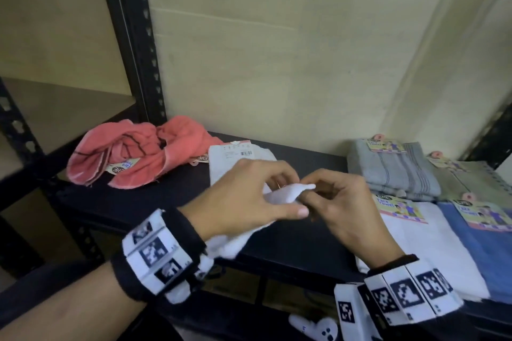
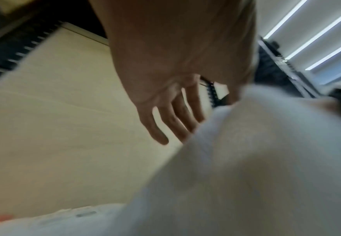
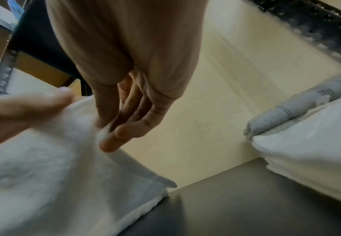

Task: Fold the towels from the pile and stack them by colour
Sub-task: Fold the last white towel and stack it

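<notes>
Both hands meet over the black shelf, holding one white towel. My left hand grips a bunched part of it between thumb and fingers. My right hand pinches a raised corner. The towel's far part, with a paper label, lies flat on the shelf, and its near part hangs below my left wrist. Crumpled pink towels lie at the back left. Folded towels sit at the right: grey, pale green, white and blue.
A black perforated shelf post rises behind the pink towels, and a cream wall closes off the back. Another post stands at the far right corner. A white controller-like object lies below the shelf's front edge. Bare shelf shows between the held towel and the folded stacks.
</notes>
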